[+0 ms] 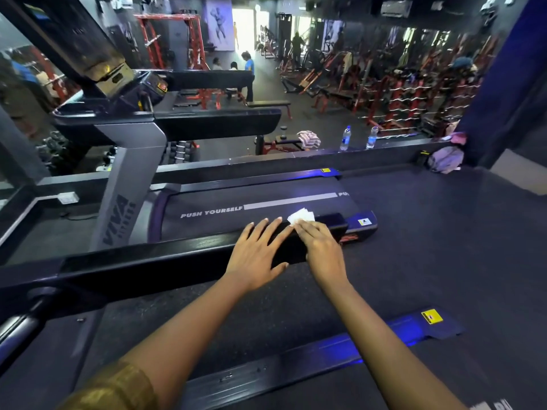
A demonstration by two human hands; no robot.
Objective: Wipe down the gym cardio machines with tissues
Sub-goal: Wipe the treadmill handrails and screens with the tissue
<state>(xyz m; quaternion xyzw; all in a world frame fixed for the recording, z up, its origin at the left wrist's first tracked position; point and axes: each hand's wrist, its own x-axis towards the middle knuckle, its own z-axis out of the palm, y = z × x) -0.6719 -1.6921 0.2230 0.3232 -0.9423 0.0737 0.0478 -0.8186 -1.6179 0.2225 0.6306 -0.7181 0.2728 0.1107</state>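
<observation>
**tissue sits at the rail's right end; the long run lies left**

a person leans over the black side rail [148,263] of a treadmill [124,196] in a gym. the right hand [321,250] presses a white tissue [301,216] onto the top of the rail. its fingers lie straight over the tissue, so the grip is wide, pressing rather than pinching. part of the tissue shows past the fingertips on the far side. the left hand [254,255] rests just beside it on the same rail, palm down and fingers spread, its grip wide and holding nothing.

in the head view the rail's long axis runs from lower left to upper right. the tissue is close to the rail's right end, where the bar stops near the rear of the belt [266,187]. nearly all of the rail stretches away to the left, under and beyond the left hand.

from this, a stroke to the right looks to have little room. a sweep along the rail would go left, and the left hand lies in that path, so it would likely have to lift or slide ahead. the right hand, already on the tissue, is the nearer one for the job.
</observation>
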